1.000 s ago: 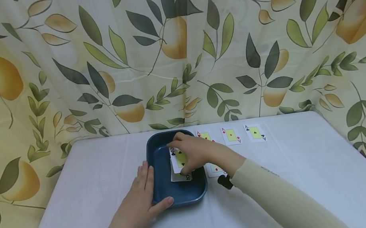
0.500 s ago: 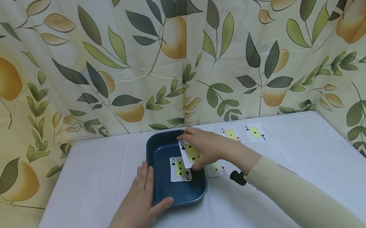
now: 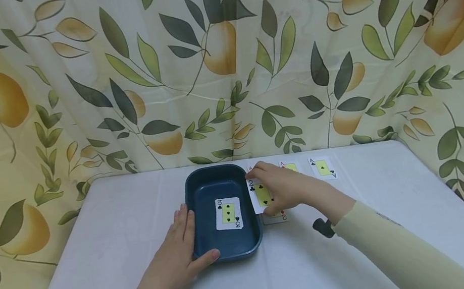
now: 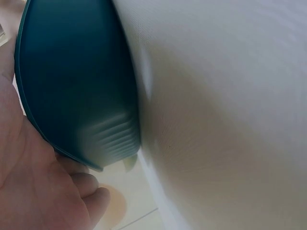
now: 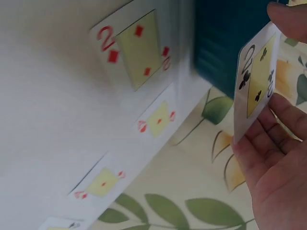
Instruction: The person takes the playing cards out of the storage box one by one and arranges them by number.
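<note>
My right hand (image 3: 285, 184) pinches a two of clubs playing card (image 3: 260, 195) between thumb and fingers, just past the right rim of the blue tray (image 3: 230, 244). In the right wrist view the two of clubs (image 5: 256, 79) is tilted up, its face showing. A black three card (image 3: 228, 214) lies face up inside the tray. Below my right hand, a two of diamonds card (image 3: 275, 219) lies on the table, partly covered. My left hand (image 3: 175, 248) rests along the tray's left side with its fingers straight; the left wrist view has the palm (image 4: 29, 177) beside the tray wall (image 4: 81, 86).
Along the table's far edge lie an ace of diamonds (image 3: 290, 167), partly hidden, and an ace of clubs (image 3: 322, 168). A red ace (image 5: 157, 120) stands nearer the tray in that row. Behind the white-covered table (image 3: 365, 224) hangs a fruit-patterned curtain (image 3: 218, 65).
My right hand has carried the two of clubs out of the tray to the right, over its rim, uncovering the black three card. My left hand has stayed on the tray.
</note>
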The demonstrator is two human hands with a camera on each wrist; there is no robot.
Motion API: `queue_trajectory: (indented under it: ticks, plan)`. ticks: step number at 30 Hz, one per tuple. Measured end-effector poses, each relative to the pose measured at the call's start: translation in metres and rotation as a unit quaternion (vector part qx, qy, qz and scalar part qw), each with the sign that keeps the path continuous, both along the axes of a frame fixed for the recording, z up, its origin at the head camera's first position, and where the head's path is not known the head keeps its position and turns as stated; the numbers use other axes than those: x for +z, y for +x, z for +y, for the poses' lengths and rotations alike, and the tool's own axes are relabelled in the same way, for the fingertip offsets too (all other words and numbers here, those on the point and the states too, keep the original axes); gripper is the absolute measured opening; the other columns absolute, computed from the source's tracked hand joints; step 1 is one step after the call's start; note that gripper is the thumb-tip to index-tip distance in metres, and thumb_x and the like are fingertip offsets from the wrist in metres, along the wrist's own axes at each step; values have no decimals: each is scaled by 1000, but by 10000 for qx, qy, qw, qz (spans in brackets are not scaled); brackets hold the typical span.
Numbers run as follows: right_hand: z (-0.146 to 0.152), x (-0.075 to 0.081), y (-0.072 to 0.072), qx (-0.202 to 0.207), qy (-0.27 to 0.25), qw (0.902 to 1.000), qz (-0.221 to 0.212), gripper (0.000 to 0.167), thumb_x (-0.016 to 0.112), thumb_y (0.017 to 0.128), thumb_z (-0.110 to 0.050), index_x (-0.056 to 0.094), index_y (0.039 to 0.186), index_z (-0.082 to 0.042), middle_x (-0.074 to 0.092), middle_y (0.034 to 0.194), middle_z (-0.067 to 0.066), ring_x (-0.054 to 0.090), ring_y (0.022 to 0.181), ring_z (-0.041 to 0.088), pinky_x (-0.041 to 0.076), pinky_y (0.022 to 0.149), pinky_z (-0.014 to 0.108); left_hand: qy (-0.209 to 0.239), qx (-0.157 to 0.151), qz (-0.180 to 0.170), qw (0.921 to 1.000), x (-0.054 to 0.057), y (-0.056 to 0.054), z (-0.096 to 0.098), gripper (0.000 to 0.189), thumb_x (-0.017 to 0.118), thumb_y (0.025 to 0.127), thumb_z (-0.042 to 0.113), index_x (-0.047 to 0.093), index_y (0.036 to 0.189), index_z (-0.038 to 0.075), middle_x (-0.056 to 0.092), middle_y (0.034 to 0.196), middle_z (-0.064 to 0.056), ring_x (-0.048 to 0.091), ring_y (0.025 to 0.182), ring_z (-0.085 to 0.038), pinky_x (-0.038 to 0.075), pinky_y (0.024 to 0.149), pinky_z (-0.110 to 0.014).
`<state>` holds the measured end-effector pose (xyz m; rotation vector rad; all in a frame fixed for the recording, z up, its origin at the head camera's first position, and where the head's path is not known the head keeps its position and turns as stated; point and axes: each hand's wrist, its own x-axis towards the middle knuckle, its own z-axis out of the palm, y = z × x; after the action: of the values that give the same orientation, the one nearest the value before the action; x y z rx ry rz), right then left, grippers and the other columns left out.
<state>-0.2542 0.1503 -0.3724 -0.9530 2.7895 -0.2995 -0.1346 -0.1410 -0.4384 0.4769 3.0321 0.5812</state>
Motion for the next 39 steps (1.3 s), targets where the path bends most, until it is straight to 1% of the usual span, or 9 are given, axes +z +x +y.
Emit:
queue_trajectory:
  ticks: [7, 12, 13, 19, 22, 26, 34, 39]
  plan:
    - [21, -5, 2, -215, 144, 9996, 76, 90, 89, 65, -37, 51, 142, -12, 51, 136, 5, 52, 104, 17, 52, 91, 32, 6, 36, -91, 10000, -2, -1, 0, 112, 56, 86, 75, 14, 159, 2, 1, 168, -14, 7, 154, -33, 24, 119, -52]
    - [36, -9, 4, -356, 258, 9990, 41, 89, 90, 64, -36, 52, 141, -11, 53, 132, 7, 53, 102, 18, 53, 91, 33, 22, 24, -72, 10000, -3, -1, 0, 111, 55, 86, 75, 13, 159, 2, 0, 168, -13, 6, 155, -32, 24, 120, -52]
    - [39, -10, 4, -380, 284, 9989, 45, 89, 90, 64, -36, 52, 141, -11, 53, 133, 8, 53, 104, 19, 53, 93, 35, 32, 13, -54, 10000, -3, -1, 0, 111, 55, 86, 75, 13, 159, 2, 1, 168, -13, 6, 155, -32, 24, 120, -52]
    - [56, -16, 6, -523, 305, 9982, 16, 88, 90, 66, -32, 52, 141, -8, 51, 137, 12, 53, 108, 22, 53, 96, 39, -1, -1, -22, 10000, -3, -1, -1, 110, 56, 87, 74, 15, 158, 1, 1, 168, -15, 7, 154, -34, 25, 119, -53]
    - [62, -20, 7, -646, 287, 9975, -18, 88, 91, 66, -31, 52, 142, -8, 51, 137, 12, 53, 105, 21, 53, 93, 37, -22, 13, -66, 10000, -2, -1, 0, 110, 56, 86, 74, 15, 159, 1, 1, 168, -14, 6, 154, -33, 24, 119, -53]
    - [71, -24, 7, -697, 307, 9971, -6, 89, 92, 65, -30, 53, 141, -6, 52, 135, 12, 52, 102, 21, 51, 91, 36, 9, 29, -79, 10000, -2, -1, 0, 111, 56, 86, 74, 14, 159, 1, 1, 168, -14, 6, 154, -33, 24, 119, -53]
    - [84, -33, 7, -719, 304, 9968, -151, 87, 91, 65, -25, 53, 140, -2, 52, 135, 14, 53, 103, 21, 50, 95, 41, 10, 44, -75, 10000, -1, 0, 0, 111, 56, 86, 74, 14, 159, 2, 1, 168, -13, 6, 154, -33, 23, 120, -52]
    - [89, -40, 6, -912, 373, 9946, -317, 89, 92, 66, -27, 52, 142, -5, 51, 139, 13, 53, 113, 24, 48, 102, 45, 18, 50, -146, 9999, 1, 0, 0, 111, 56, 86, 74, 14, 159, 2, 0, 168, -13, 5, 155, -32, 23, 120, -53]
